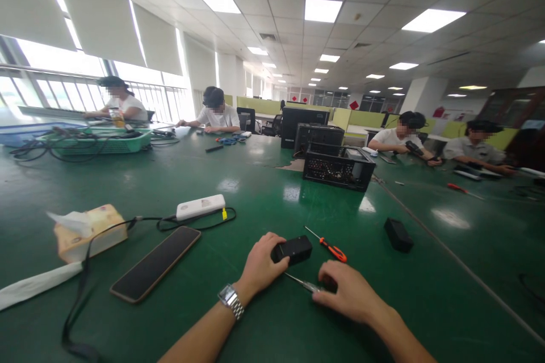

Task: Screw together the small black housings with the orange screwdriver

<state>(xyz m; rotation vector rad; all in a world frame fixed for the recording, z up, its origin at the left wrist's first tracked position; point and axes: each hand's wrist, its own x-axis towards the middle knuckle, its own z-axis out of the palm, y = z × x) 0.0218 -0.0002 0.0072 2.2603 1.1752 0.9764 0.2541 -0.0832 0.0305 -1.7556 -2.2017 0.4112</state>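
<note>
the left hand point(264, 264) reaches in from the lower edge of the view, its forearm slanting up and to the right, a silver watch point(231, 301) around the wrist. its back faces up, and its fingers and thumb are bent around the near-left end of a small black block point(298, 250), which lies on the green table point(264, 187) in front of the person. the right hand point(347, 290) comes in from the lower right, forearm slanting up and to the left, back of the hand up. its fingers are curled, with a gap between the index finger and the thumb; the thumb is at the handle of a clear-handled screwdriver point(313, 287), whose thin shaft points left toward the left hand. whether the fingers grip that handle cannot be told. just beyond the right hand lies an orange-and-black screwdriver point(334, 249), its tip pointing away and to the left. a second black block point(398, 235) sits farther right, well apart from both hands. a dark phone point(156, 264) lies to the left of the left hand.
</note>
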